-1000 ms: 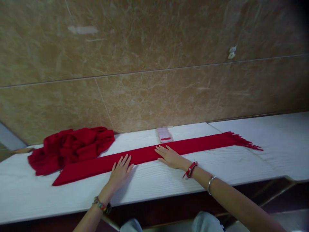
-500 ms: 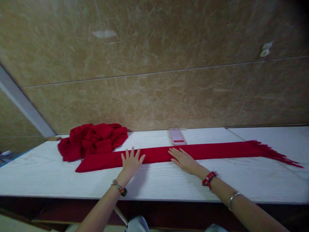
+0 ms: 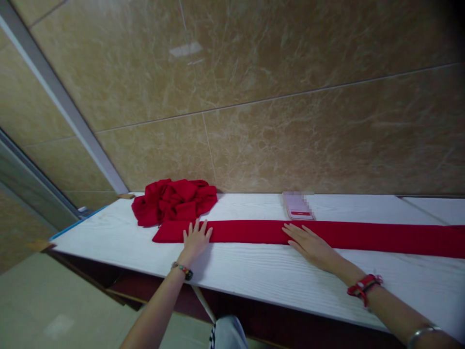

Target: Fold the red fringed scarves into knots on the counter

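A long red scarf (image 3: 247, 232), folded into a narrow strip, lies flat along the white table. My left hand (image 3: 196, 240) rests on it close to its left end, palm down with the fingers spread. Further right, my right hand (image 3: 308, 246) lies flat on the strip with its fingers stretched out. Neither hand grips the cloth. Behind the left end sits a crumpled heap of red cloth (image 3: 176, 199). The right end of the scarf runs to the frame's edge.
A phone (image 3: 298, 206) lies behind the scarf, near the tiled wall (image 3: 276, 145). The white table (image 3: 254, 271) ends on the left at a corner with a wooden piece (image 3: 40, 245). Below the tabletop is a dark red shelf (image 3: 145, 289).
The view has turned to the left, taking the fringed end out of sight. My left hand has slid left along the scarf. My right hand stays in front of the phone.
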A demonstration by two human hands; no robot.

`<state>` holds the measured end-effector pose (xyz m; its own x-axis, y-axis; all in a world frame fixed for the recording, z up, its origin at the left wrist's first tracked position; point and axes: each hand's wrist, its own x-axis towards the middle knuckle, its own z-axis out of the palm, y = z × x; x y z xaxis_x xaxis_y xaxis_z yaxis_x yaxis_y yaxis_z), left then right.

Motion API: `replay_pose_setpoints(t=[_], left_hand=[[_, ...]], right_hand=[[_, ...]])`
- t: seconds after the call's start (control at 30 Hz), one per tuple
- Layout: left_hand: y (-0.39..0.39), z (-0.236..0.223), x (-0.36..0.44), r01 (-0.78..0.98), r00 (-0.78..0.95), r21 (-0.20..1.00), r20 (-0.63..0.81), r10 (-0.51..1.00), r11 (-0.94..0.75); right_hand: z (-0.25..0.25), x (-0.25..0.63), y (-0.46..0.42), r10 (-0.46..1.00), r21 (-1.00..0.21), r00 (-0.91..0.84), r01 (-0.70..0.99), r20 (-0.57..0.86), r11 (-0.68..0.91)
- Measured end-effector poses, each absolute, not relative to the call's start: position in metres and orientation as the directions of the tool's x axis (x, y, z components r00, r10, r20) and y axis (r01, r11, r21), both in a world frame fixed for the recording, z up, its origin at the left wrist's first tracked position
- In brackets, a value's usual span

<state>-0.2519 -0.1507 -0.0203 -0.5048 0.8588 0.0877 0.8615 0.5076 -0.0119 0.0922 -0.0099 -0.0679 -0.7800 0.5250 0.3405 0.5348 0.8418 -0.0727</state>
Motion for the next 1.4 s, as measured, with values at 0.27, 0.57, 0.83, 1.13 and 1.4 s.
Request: replay_pose_setpoints(t=[0.27, 0.57, 0.83, 1.13, 1.4], left_hand=[[-0.198, -0.010, -0.329, 0.581, -0.810, 0.033, 0.124, 0.574, 0.813], [-0.154, -0.008, -0.255, 0.984, -0.171, -0.013, 0.203, 0.964, 0.177], [-0.145, -0.007, -0.239, 0.935, 0.256, 0.169, 0.287, 0.923, -0.312], [-0.155, -0.010, -0.264, 0.950, 0.191, 0.175, 0.335, 0.923, -0.260], [-0.176, -0.009, -0.306, 0.977, 0.106, 0.133, 0.370, 0.923, -0.166]], right_hand=[[-0.070, 0.093, -0.009, 0.537, -0.075, -0.777, 0.545, 0.328, 0.835], [-0.064, 0.081, -0.015, 0.436, -0.018, -0.801, 0.471, 0.411, 0.882], [-0.033, 0.014, -0.050, 0.347, -0.084, -0.848, 0.343, 0.402, 0.936], [-0.020, -0.054, -0.061, 0.308, -0.106, -0.883, 0.290, 0.355, 0.951], [-0.010, -0.087, -0.073, 0.257, -0.061, -0.911, 0.251, 0.323, 0.966]])
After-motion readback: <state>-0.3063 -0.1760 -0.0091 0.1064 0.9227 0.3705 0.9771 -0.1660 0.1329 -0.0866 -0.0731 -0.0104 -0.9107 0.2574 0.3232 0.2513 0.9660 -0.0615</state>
